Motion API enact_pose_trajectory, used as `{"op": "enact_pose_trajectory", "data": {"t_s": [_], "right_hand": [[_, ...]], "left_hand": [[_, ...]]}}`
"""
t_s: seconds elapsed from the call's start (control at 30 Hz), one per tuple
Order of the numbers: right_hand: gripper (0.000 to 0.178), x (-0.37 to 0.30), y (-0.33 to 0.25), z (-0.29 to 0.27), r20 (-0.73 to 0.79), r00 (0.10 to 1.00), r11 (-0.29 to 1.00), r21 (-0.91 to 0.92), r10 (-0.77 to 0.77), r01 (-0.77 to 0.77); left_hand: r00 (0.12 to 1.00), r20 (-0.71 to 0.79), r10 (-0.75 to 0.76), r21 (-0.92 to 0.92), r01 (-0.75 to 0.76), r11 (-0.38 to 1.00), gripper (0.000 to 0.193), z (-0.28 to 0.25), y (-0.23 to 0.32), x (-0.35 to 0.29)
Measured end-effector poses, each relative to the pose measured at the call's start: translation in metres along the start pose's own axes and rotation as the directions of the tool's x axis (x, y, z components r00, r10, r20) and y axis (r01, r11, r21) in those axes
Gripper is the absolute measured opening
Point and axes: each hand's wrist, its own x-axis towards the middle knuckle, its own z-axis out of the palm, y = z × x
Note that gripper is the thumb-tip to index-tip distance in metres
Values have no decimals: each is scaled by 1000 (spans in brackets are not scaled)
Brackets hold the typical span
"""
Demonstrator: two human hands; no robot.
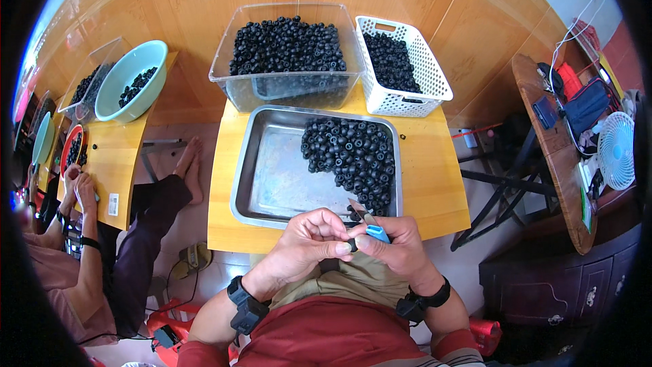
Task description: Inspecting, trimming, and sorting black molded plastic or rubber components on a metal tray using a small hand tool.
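My left hand (pixel 303 239) pinches a small black ring-shaped piece (pixel 352 245) between thumb and fingertips, just off the near edge of the metal tray (pixel 275 163). My right hand (pixel 402 243) is closed around a blue-handled craft knife (pixel 377 233). Its thin blade points up and left over the tray's front edge. The right thumb also meets the black piece, so the two hands almost touch. A heap of black ring-shaped pieces (pixel 350 153), round with a hole in the middle, fills the tray's right part. The left part shows bare metal.
Behind the tray stand a clear plastic bin (pixel 224 76) and a white perforated basket (pixel 435 88), both holding black pieces. At left, another person's hands (pixel 80 187) work by a red bowl (pixel 83 144) and a green basin (pixel 163 76). A cluttered wooden table (pixel 543 149) stands at right.
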Motion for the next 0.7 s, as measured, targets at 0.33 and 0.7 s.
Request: {"op": "enact_pose_trajectory", "data": {"t_s": [0.33,0.7], "right_hand": [[28,5,9,-7,-30,953,920,-271,-300,282],[49,142,-40,-134,-414,681,715,-658,-604,234]], "left_hand": [[993,-121,-4,90,15,996,16,11,7,1],[951,-101,293,937,-8,350,19,26,10,12]]}}
